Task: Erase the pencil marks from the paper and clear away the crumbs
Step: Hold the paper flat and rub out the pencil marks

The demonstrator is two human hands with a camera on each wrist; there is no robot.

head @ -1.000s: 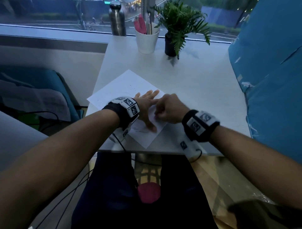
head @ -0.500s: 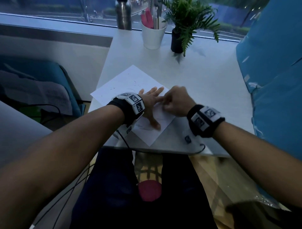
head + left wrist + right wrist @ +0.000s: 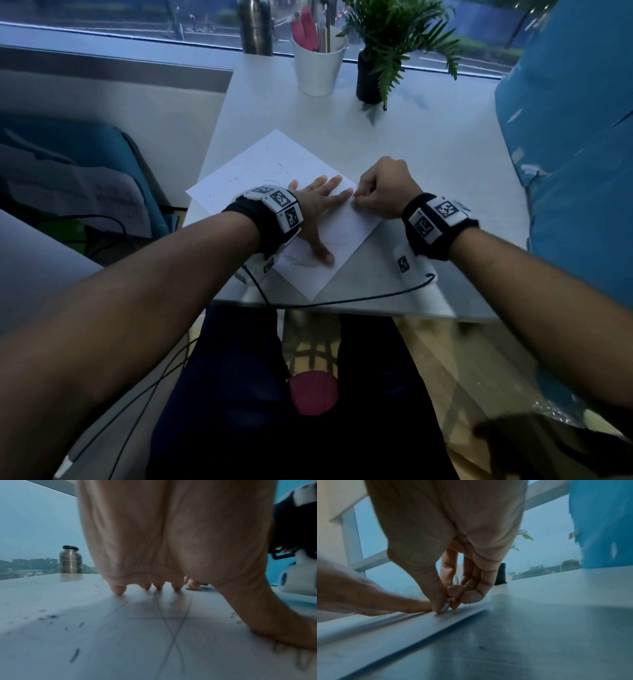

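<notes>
Head view: one paper [image 3: 274, 164], left hand [image 3: 317, 209] flat on it, right hand [image 3: 383, 190] pinching one eraser [image 3: 446, 607].

The eraser [image 3: 446, 606] barely showed: only a small pale sliver peeked out between the right hand's [image 3: 447, 545] fingers [image 3: 471, 596], its shape and colour too hidden to call. From the head view it was covered entirely by that fist. The paper [image 3: 274, 164] ran smeared with motion blur in the right wrist view, its marks unreadable there. Under the left hand [image 3: 315, 212], part of the paper's drawing was covered. Crumbs [image 3: 51, 616] near that hand were soft, blurred specks. Beyond the paper, the bottle [image 3: 255, 27] and the plant [image 3: 394, 31] were cut off by the top edge, and the cup's [image 3: 318, 68] contents were too dim to identify.
</notes>
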